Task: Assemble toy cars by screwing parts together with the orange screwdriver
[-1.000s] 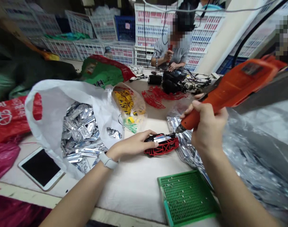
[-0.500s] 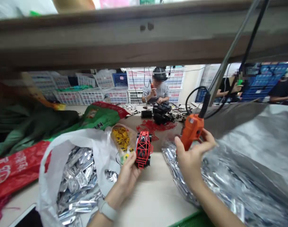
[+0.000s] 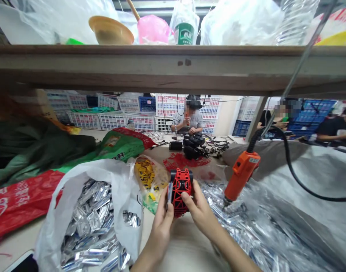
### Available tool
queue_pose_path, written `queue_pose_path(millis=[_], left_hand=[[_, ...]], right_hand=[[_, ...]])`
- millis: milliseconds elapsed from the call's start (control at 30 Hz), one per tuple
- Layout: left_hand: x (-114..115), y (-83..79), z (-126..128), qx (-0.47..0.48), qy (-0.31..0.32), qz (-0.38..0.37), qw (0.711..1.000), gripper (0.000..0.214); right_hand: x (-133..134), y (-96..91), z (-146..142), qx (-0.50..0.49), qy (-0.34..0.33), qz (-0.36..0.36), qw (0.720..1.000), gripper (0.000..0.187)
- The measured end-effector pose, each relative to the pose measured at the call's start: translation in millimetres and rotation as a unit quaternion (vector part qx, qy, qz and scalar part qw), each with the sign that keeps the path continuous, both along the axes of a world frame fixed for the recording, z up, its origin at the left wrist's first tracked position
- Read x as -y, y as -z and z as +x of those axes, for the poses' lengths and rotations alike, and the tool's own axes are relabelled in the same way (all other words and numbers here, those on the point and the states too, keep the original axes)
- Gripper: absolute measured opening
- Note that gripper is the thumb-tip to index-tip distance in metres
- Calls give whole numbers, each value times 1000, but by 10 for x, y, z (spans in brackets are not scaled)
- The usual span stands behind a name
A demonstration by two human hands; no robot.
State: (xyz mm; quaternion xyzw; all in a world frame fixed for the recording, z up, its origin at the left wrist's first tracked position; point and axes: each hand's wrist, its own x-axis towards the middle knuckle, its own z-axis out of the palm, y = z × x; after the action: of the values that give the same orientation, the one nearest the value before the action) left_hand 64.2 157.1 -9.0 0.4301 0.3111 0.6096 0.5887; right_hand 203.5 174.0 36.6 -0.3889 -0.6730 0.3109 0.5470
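Observation:
Both my hands hold a small red and black toy car (image 3: 180, 189) up over the table. My left hand (image 3: 163, 221) grips its left side, by a silver strip on the car. My right hand (image 3: 199, 210) pinches its right side and underside. An orange electric screwdriver (image 3: 241, 174) hangs free on its black cable to the right of my right hand, tip down over silver foil parts (image 3: 246, 230).
A white bag of silver foil parts (image 3: 96, 223) lies at left, with a bag of yellow pieces (image 3: 147, 172) behind it. Red frames (image 3: 186, 160) and black toy parts (image 3: 191, 145) lie farther back. A person sits opposite. A wooden shelf (image 3: 173, 66) runs overhead.
My right hand let go of the orange screwdriver, which now hangs by itself, and joined my left hand on the toy car. The car was lifted off the table, and my view tilted up.

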Motion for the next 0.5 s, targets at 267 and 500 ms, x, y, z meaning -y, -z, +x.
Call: queue_pose_path(millis=[267, 500], left_hand=[[14, -185, -63, -146, 9, 172, 974, 85], [-13, -96, 42, -125, -62, 92, 986, 77]], right_hand=[[140, -91, 5, 94, 5, -62, 994, 61], [178, -119, 30, 356, 113, 66, 925, 72]])
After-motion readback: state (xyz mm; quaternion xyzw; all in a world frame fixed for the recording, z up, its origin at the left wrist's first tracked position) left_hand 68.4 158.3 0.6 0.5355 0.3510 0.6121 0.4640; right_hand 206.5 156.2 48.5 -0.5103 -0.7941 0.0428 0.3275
